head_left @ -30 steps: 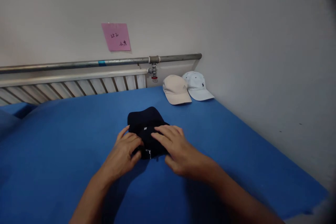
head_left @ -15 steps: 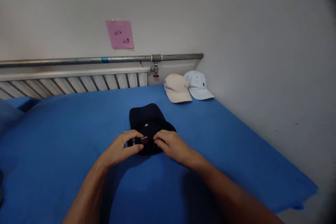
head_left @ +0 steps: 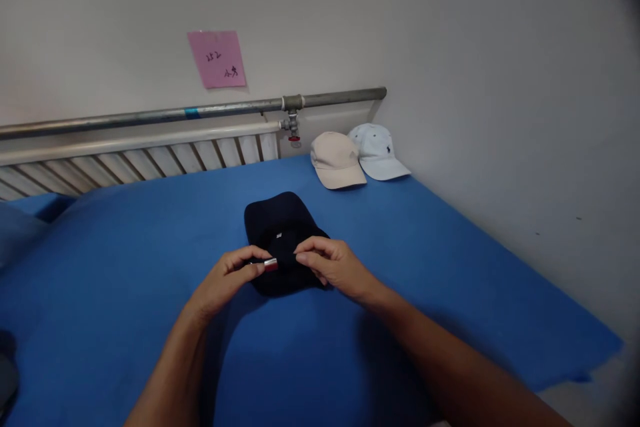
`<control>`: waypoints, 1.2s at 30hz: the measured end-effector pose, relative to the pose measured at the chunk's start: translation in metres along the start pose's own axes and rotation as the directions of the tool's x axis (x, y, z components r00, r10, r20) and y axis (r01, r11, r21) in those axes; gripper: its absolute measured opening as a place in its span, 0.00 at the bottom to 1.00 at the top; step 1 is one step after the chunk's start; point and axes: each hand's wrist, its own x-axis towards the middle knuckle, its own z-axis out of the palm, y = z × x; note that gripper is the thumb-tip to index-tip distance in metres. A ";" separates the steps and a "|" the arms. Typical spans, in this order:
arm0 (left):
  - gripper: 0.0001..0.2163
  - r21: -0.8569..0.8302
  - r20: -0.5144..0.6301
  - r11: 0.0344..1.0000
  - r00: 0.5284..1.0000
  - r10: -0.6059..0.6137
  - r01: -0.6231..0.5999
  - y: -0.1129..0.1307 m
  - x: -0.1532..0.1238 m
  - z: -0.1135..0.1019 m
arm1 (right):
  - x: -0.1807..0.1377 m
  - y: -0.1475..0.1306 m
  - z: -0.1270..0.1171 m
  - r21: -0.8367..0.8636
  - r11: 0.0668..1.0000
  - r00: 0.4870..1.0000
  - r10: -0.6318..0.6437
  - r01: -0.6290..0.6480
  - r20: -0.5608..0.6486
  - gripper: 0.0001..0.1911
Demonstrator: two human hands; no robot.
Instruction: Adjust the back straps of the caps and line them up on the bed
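Observation:
A black baseball cap (head_left: 278, 217) lies on the blue sheet in front of me, its brim pointing away and its dark inside partly showing. Across its near side runs a dark strap with a shiny metal buckle (head_left: 271, 265). Thumb and fingers of my left hand (head_left: 231, 277) pinch the strap at the buckle's left end. My right hand (head_left: 336, 267) is closed on the strap to the right of the buckle. The rest of the strap is too dark against the cap to follow.
A beige cap (head_left: 338, 161) and a light blue cap (head_left: 379, 153) sit side by side at the far right corner of the blue sheet (head_left: 150, 233). Behind run a metal pipe (head_left: 225, 109), a valve and a white radiator (head_left: 180, 158). A pink note (head_left: 218, 60) hangs on the wall.
The buckle has tipped, and my left fingers have closed on its left end. My right hand has shifted slightly right along the strap. The view has tilted a little.

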 end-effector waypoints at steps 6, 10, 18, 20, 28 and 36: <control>0.08 -0.152 -0.010 0.988 1.000 -0.017 0.015 -0.008 0.004 0.001 | 0.002 0.004 0.000 0.162 0.987 1.000 0.018 -0.021 0.022 0.05; 0.07 -0.234 -0.035 0.972 0.999 -0.029 0.020 -0.010 0.005 0.002 | 0.004 0.006 0.002 0.243 0.968 0.997 0.053 -0.065 0.057 0.07; 0.08 -0.358 -0.097 0.933 0.992 -0.080 0.040 -0.006 0.008 0.008 | 0.007 0.011 0.009 0.253 0.960 0.992 0.100 -0.116 0.078 0.04; 0.08 -0.376 -0.096 0.926 0.992 -0.077 0.035 -0.006 0.008 0.009 | 0.007 0.011 0.009 0.263 0.957 0.991 0.106 -0.124 0.079 0.05; 0.07 -0.342 -0.075 0.939 0.995 -0.065 0.035 -0.008 0.008 0.009 | 0.007 0.007 0.009 0.225 0.963 0.987 0.128 -0.146 0.093 0.04; 0.07 -0.324 -0.045 0.944 0.996 -0.076 0.057 -0.009 0.008 0.010 | 0.006 0.005 0.009 0.182 0.971 0.986 0.143 -0.157 0.089 0.03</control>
